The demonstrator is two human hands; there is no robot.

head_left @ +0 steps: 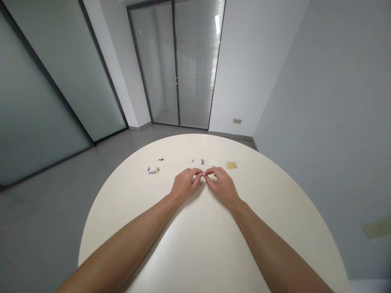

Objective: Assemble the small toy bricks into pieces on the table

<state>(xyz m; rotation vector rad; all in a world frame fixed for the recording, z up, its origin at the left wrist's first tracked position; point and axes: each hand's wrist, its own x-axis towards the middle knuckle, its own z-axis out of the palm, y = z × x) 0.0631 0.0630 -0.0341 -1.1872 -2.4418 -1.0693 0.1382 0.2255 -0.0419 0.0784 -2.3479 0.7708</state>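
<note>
My left hand (187, 181) and my right hand (221, 184) meet fingertip to fingertip over the white table (195, 244). Both pinch at one spot, where a tiny pale piece (204, 174) shows between them, too small to name. Just beyond the fingers lie a small grey-blue piece (202, 161) and a little silvery piece (192, 160). Behind my right hand is a whitish scrap (213, 164), partly covered by the fingers. Yellowish flat pieces (231, 165) rest to its right.
On the table's left side lie a grey strip (152, 172), a small dark piece (148, 169) and a brown-and-white bit (160, 160). The round table edge curves around my arms. Glass doors (180, 65) and a grey wall (330, 101) stand beyond.
</note>
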